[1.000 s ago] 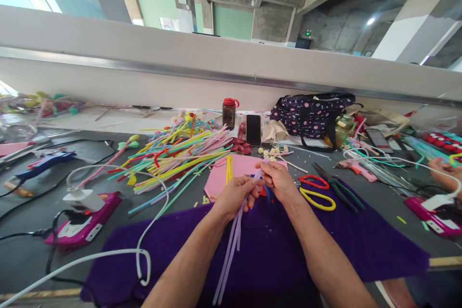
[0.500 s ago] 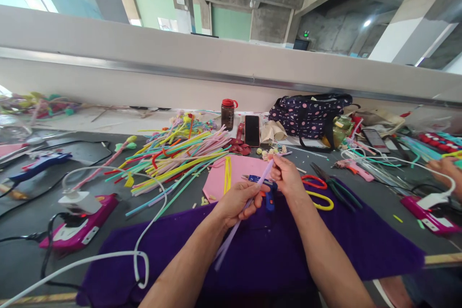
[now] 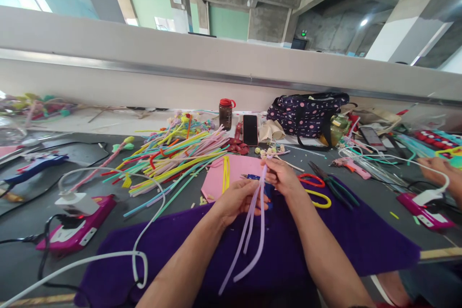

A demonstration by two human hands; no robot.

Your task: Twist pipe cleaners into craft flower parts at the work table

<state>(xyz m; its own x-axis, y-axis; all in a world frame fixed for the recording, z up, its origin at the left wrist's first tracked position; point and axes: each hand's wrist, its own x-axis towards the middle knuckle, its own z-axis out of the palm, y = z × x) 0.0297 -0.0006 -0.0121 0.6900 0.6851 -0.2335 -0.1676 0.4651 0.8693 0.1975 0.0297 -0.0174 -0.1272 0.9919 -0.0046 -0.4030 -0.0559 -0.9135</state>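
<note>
Several lilac pipe cleaners hang down in loose strands over the purple cloth. At their upper end my right hand pinches them. Lower down, the fingers of my left hand are bent around part of the strands. Behind the hands lies a blue glue gun, mostly hidden. A pink sheet with folded yellow pipe cleaners on it is just beyond my left hand. Scissors with red and yellow handles and dark green-handled pliers rest to the right of my right hand.
A heap of coloured pipe cleaners spreads left of the pink sheet. Magenta power strips with cables sit at both sides. A bottle, a phone and a patterned bag stand behind. Another person's hand is at far right.
The lilac strands, held together and slanting down left before, now hang apart and farther right below my hands. My right hand has come slightly lower and my left fingers have loosened somewhat.
</note>
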